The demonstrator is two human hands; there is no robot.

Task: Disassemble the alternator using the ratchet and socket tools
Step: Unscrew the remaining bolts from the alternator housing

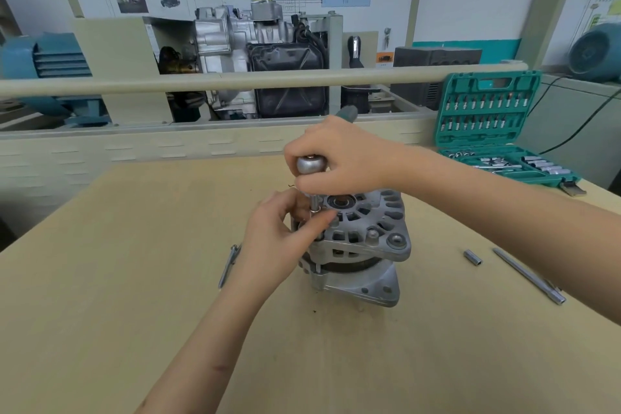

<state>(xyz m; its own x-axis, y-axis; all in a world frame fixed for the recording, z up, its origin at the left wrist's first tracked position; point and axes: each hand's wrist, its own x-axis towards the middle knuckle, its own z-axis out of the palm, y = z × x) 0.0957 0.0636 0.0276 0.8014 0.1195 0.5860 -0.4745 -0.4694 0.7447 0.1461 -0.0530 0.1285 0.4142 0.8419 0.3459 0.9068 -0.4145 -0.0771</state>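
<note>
A pale wooden desk (100, 279) is seen from above, with an alternator (363, 245) stood on end near its middle. At the alternator's nine o'clock a thin metal rod (228, 265) lies flat on the desk, partly hidden by the left wrist.

The left hand (279, 245) is curled against the alternator's ten o'clock edge; its thumb and fingers (322, 222) pinch the socket (315, 203) where it meets a bolt on the upper housing. Directly above, the ratchet (311, 165) is stood on the socket, its round head uppermost. The right hand (342, 158) is wrapped around the ratchet just behind the head, and the green handle end is seen poking out at twelve o'clock past the knuckles.

The step in hand appears to be the loosening of a through-bolt at the housing's edge. The next move would likely call for the handle to be swung while the socket is kept square on the bolt, so that it does not slip off.

At the alternator's three o'clock a loose socket (472, 257) and a long extension bar (527, 276) lie on the desk, well apart from both hands. At two o'clock, at the desk's far corner, an open green tool case (487, 131) is set.
</note>
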